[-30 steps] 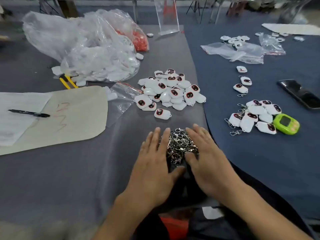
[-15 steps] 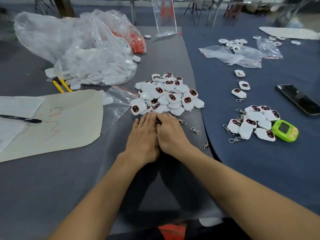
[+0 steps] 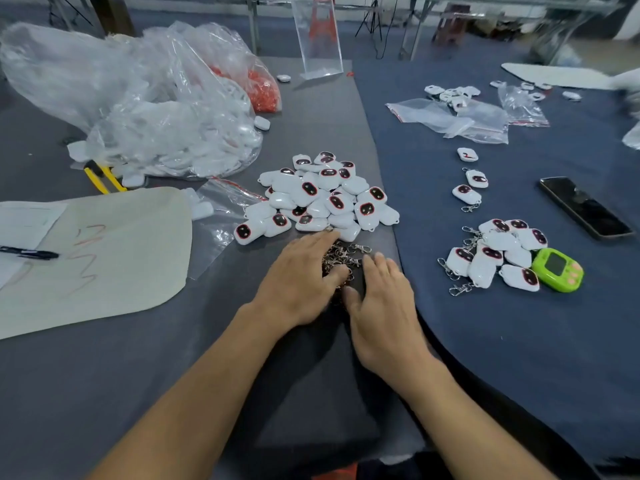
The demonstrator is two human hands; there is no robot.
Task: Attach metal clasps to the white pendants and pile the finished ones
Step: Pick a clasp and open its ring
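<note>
At the near edge of the grey surface [image 3: 145, 382], two bare forearms reach forward to a small heap of clasps [image 3: 343, 253]. The left hand [image 3: 299, 282] lies palm down on the heap's left side. Its fingers [image 3: 311, 244] are straight and close together, and the thumb lies against the metal. The right hand [image 3: 384, 301] lies palm down on the heap's right side. Its fingers [image 3: 378, 268] are straight and slightly spread, with the thumb tip at the near edge of the clasps. Neither hand pinches anything, and the clasps sit bunched between them, partly under the left fingers.

Just beyond the hands lies the loose pile of white pendants [image 3: 322, 195], touching the far edge of the clasps. To the right, on the blue cloth [image 3: 519, 358], is the finished pile [image 3: 498, 251] with clasps attached, and a green gadget [image 3: 557, 269] is right beside it. A phone [image 3: 585, 206] lies farther right. A few single pendants trail away beyond the finished pile.

To the left lie a cream card [image 3: 114, 271] with red marks and a pen [image 3: 29, 253]. Farther off, yellow cutters [image 3: 104, 175] poke out from under big plastic bags [image 3: 138, 109]. Small zip bags [image 3: 450, 116] lie at the far right, and a clear stand [image 3: 318, 39] stands at the back.
</note>
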